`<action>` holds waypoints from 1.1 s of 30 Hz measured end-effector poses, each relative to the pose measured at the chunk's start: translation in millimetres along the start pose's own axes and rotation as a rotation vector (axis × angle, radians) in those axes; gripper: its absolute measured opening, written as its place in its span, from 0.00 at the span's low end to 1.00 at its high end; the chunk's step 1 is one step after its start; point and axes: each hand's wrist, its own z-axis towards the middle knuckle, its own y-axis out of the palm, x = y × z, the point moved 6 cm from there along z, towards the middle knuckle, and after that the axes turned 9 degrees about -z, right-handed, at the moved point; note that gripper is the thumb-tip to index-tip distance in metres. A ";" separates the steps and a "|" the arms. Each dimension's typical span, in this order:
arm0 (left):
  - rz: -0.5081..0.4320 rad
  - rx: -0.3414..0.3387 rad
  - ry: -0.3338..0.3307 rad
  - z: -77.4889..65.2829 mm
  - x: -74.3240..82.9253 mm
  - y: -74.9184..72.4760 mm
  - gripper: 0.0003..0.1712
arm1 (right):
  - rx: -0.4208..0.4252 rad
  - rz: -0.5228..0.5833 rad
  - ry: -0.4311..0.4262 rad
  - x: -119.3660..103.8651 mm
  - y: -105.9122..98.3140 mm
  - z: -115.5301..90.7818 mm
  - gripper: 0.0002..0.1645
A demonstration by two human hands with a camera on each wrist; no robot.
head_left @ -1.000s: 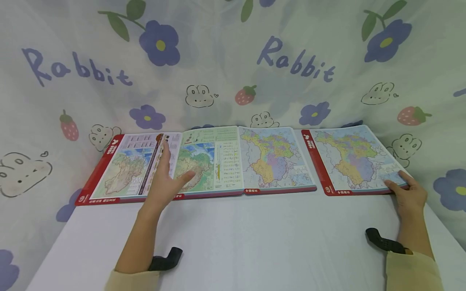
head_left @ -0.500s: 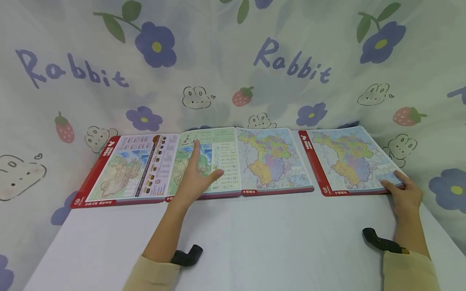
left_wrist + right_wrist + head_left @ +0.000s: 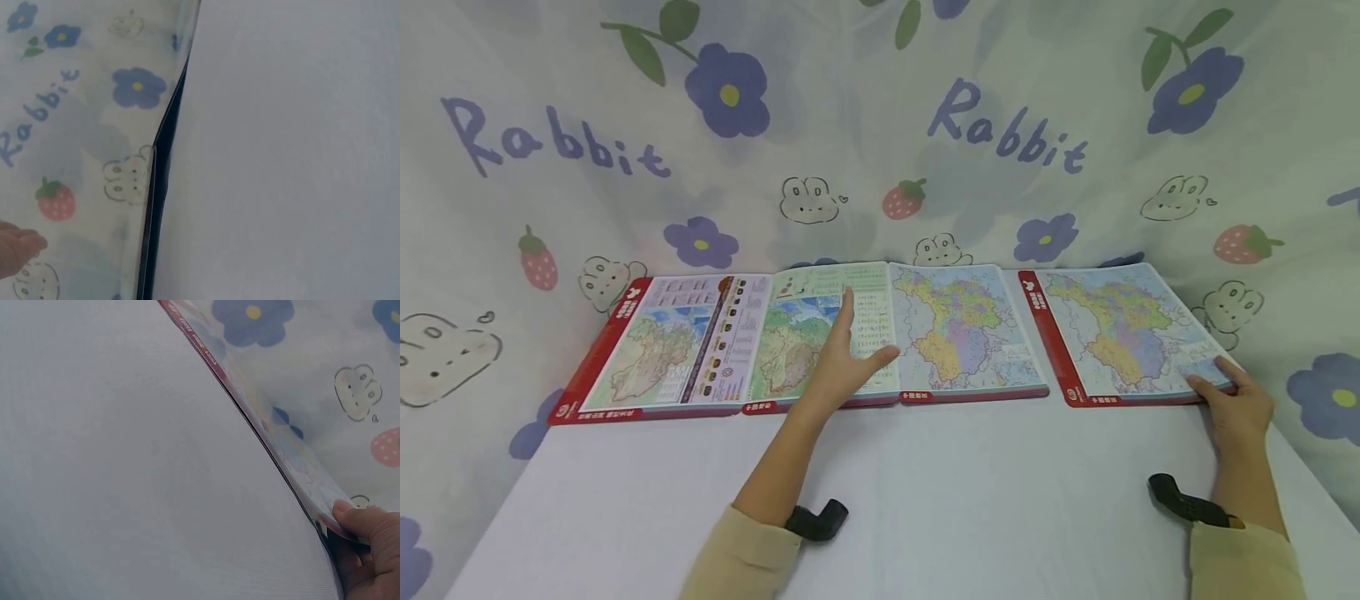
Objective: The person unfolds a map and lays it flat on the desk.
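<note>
Several map sheets with red borders lie in a row along the table's far side. At the left is a terrain map with a purple side panel, then a green-topped terrain map, then a coloured political map. My left hand, fingers straight and thumb spread, hovers over the green-topped map and holds nothing; its fingertips show at the left wrist view's edge. My right hand pinches the near right corner of a separate political map, thumb on top and fingers underneath.
A white-covered table stretches in front of the maps. Behind them hangs a white curtain printed with rabbits, flowers and strawberries. A gap separates the rightmost map from the row. Black camera mounts sit on both wrists.
My left hand has moved right, from over the leftmost map to over the green-topped one. The right hand keeps its pinch on the rightmost map's corner; the maps stay in place.
</note>
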 end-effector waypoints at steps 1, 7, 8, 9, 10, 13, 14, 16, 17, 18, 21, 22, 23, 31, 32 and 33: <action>-0.011 -0.006 0.006 0.7 -0.2 2.4 0.65 | 0.005 -0.007 -0.003 0.3 -0.2 -0.3 0.46; -0.022 -0.017 0.036 4.3 -4.0 14.4 0.65 | -0.011 0.012 -0.004 1.0 0.8 -1.3 0.47; -0.023 -0.018 0.040 5.1 -4.9 16.4 0.64 | -0.015 0.015 -0.003 0.7 1.1 -1.2 0.47; -0.021 -0.018 0.042 6.2 -5.6 18.6 0.63 | -0.017 0.027 -0.003 0.6 1.1 -1.0 0.48; -0.023 -0.019 0.041 7.0 -6.0 21.0 0.62 | -0.016 0.027 -0.006 0.4 0.9 -0.7 0.48; -0.030 -0.023 0.035 9.7 -6.3 29.5 0.61 | -0.017 0.021 -0.011 -0.1 -0.1 0.3 0.48; -0.030 -0.025 0.034 10.4 -6.1 32.7 0.61 | -0.017 0.014 -0.014 -0.1 -0.5 0.6 0.47; -0.037 -0.035 0.027 10.9 -5.8 39.9 0.62 | -0.016 -0.033 -0.028 -0.1 -1.3 0.8 0.46; -0.043 -0.045 0.031 11.2 -6.2 43.8 0.63 | -0.016 -0.043 -0.031 0.3 -1.3 0.8 0.46; -0.048 -0.055 0.035 11.1 -6.3 47.7 0.63 | -0.017 -0.049 -0.032 0.8 -1.3 0.7 0.46; -0.061 -0.096 0.029 9.6 -3.2 59.6 0.66 | -0.011 -0.044 -0.025 3.2 -2.0 0.0 0.47; -0.070 -0.105 0.028 9.9 -3.5 63.5 0.66 | -0.013 -0.032 -0.021 3.5 -2.3 -0.5 0.48; -0.071 -0.112 0.029 10.5 -4.1 67.5 0.67 | -0.011 0.002 -0.010 3.9 -2.5 -0.8 0.48; -0.117 -0.144 0.016 19.0 -15.1 97.5 0.65 | 0.012 0.030 -0.017 2.7 -1.8 -1.9 0.43; -0.115 -0.142 0.020 19.7 -15.5 100.5 0.65 | 0.008 0.034 -0.017 2.4 -1.2 -1.8 0.43; -0.110 -0.142 0.026 20.8 -16.2 103.8 0.65 | 0.007 0.032 -0.015 2.0 -0.7 -1.7 0.44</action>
